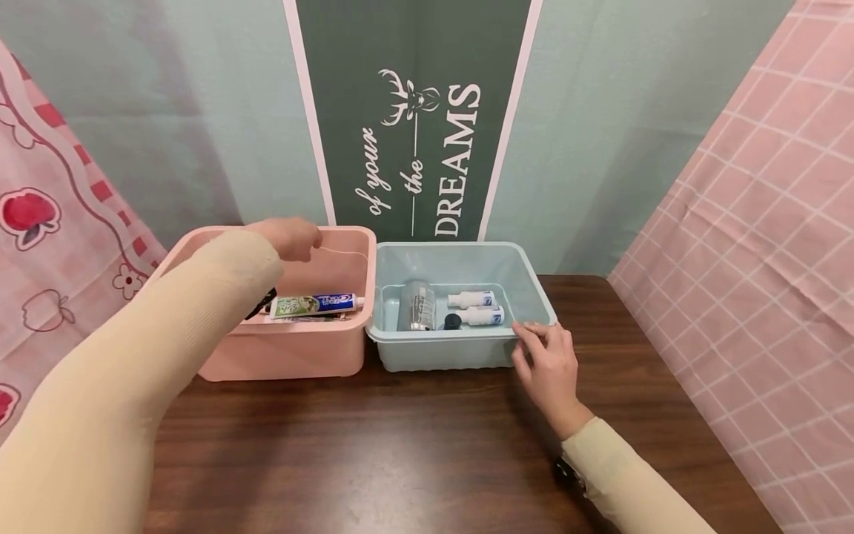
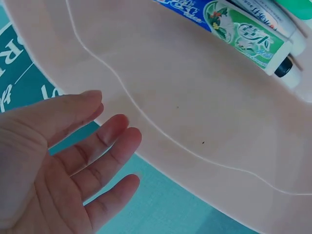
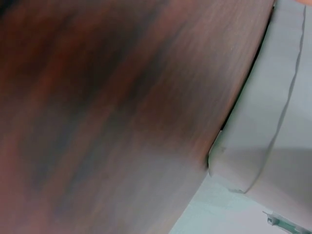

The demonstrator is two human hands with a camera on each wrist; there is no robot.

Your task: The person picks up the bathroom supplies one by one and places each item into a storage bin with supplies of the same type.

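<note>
My left hand (image 1: 290, 237) is over the back rim of a pink plastic bin (image 1: 287, 352), its fingers apart and loosely bent. In the left wrist view, nothing lies between the thumb and fingers (image 2: 114, 151). A green-and-blue toothpaste tube (image 1: 313, 305) lies in the pink bin, on top of other tubes; my left forearm hides part of the contents. At the front right corner of a light blue bin (image 1: 443, 352), my right hand (image 1: 550, 367) holds the rim, fingertips over the edge and thumb against the outer wall.
In the blue bin lie a clear bottle (image 1: 420, 305), two small white bottles (image 1: 482, 317) and a black-capped item (image 1: 452, 322). Both bins stand side by side on a dark wooden table (image 1: 373, 452), before a printed cloth (image 1: 414, 44). A pink checked curtain (image 1: 754, 222) hangs at the right.
</note>
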